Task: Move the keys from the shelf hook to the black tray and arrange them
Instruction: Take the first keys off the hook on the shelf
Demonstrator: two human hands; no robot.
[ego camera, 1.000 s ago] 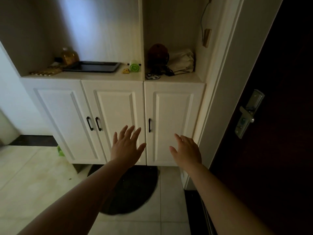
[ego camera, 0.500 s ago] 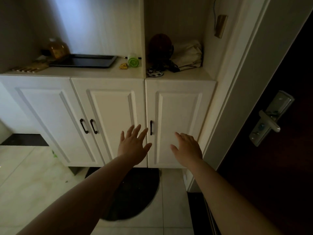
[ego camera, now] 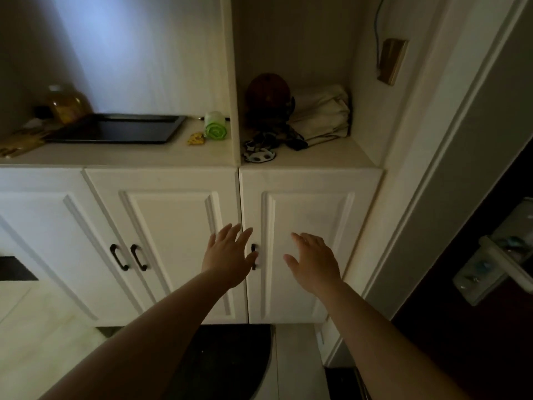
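No text, label, brand or number can be read anywhere in this dim view.

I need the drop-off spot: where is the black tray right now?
In the head view, the black tray lies flat on the cabinet top, in the left alcove, between a yellowish bottle on its left and a green roll on its right.
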